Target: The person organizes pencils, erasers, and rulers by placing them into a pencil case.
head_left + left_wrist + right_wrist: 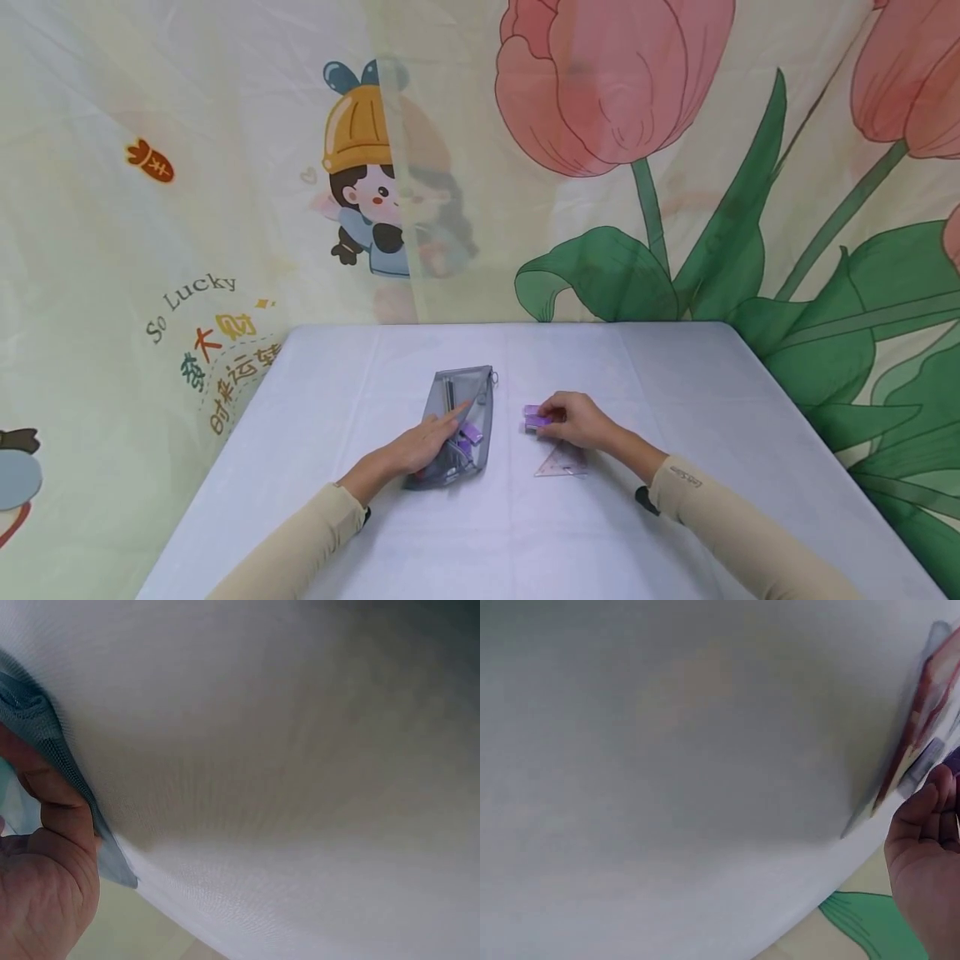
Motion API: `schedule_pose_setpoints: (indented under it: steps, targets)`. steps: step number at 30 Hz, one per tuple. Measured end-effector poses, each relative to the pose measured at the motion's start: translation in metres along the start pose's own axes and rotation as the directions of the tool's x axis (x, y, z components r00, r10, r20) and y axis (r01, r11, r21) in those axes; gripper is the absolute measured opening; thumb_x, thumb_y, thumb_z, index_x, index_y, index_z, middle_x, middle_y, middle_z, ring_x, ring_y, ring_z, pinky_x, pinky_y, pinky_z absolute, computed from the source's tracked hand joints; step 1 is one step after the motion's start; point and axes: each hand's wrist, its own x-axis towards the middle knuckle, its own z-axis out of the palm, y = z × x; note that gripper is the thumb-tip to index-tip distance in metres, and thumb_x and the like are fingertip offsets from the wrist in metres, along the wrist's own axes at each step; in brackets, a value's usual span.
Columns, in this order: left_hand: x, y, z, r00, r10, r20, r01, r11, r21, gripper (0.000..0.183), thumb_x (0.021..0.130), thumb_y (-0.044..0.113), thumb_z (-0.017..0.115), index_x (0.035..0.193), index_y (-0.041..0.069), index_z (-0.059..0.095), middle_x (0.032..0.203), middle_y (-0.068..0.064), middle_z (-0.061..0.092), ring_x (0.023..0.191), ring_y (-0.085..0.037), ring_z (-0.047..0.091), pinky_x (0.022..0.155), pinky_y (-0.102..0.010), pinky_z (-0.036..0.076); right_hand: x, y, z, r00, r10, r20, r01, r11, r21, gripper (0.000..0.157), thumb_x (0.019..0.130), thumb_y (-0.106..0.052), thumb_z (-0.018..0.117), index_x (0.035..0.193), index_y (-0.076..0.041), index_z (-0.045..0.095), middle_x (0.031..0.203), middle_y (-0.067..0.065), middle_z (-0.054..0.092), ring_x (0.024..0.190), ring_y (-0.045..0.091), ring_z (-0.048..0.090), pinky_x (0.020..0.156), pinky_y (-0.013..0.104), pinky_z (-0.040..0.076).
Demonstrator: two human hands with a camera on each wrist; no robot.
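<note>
A grey see-through zip pouch point(480, 383) lies on the table, left of centre. My left hand point(420, 444) lies over its near part, the index finger stretched across the top. In the left wrist view, bent fingers of the left hand point(56, 847) hold the pouch's mesh edge point(56, 750). Dark pen-like sticks point(449, 393) and small purple blocks point(470, 432) show inside. To the right, my right hand point(581, 419) pinches a small purple block point(536, 422); another purple piece point(531, 410) sits against it. A clear triangular set square point(561, 463) lies just below that hand.
A white cloth covers the table point(360, 375). Behind it hangs a curtain point(465, 292) printed with tulips and a cartoon child. A metal ring point(495, 377) hangs at the pouch's far right corner.
</note>
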Motion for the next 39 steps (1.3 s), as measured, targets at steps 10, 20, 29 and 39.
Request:
schedule_pose_setpoints:
  steps: [10,20,29,39]
  targets:
    - [-0.001,-0.002,-0.001,1.0,-0.006,0.016,0.006,0.999,-0.032,0.047,0.106,0.053,0.024,0.153,0.052,0.022,0.108,-0.009,0.05,0.06,-0.02,0.048,0.048,-0.035,0.045,0.015,-0.031,0.012,0.999,0.037,-0.025,-0.037,0.999,0.009,0.02,0.08,-0.015,0.083,0.096,-0.007,0.075,0.086,0.0,0.065,0.075,0.011,0.054,0.066,0.022,0.047]
    - [0.001,-0.003,-0.001,1.0,-0.018,0.018,0.018,0.999,-0.034,0.047,0.104,0.057,0.023,0.151,0.056,0.021,0.109,-0.011,0.049,0.056,-0.02,0.05,0.046,-0.033,0.045,0.039,-0.055,0.035,0.995,0.047,-0.089,-0.043,0.998,0.043,0.017,0.078,-0.012,0.084,0.088,-0.004,0.074,0.079,0.002,0.064,0.069,0.009,0.053,0.061,0.02,0.046]
    - [0.002,-0.004,-0.002,0.999,-0.016,0.033,0.018,0.998,-0.062,0.046,0.104,0.058,0.023,0.15,0.058,0.022,0.11,-0.012,0.049,0.059,-0.021,0.049,0.045,-0.034,0.045,0.053,-0.067,0.055,0.993,0.052,-0.108,-0.05,0.998,0.026,0.017,0.077,-0.009,0.08,0.09,0.001,0.074,0.08,0.006,0.071,0.067,0.009,0.058,0.061,0.02,0.051]
    - [0.0,-0.004,-0.002,0.999,-0.015,0.032,0.017,0.998,-0.066,0.046,0.105,0.057,0.022,0.151,0.056,0.021,0.112,-0.013,0.049,0.059,-0.021,0.051,0.045,-0.033,0.047,0.061,-0.075,0.068,0.993,0.054,-0.105,-0.055,0.998,-0.006,0.018,0.077,-0.012,0.082,0.087,0.0,0.074,0.081,0.008,0.071,0.068,0.012,0.06,0.063,0.023,0.053]
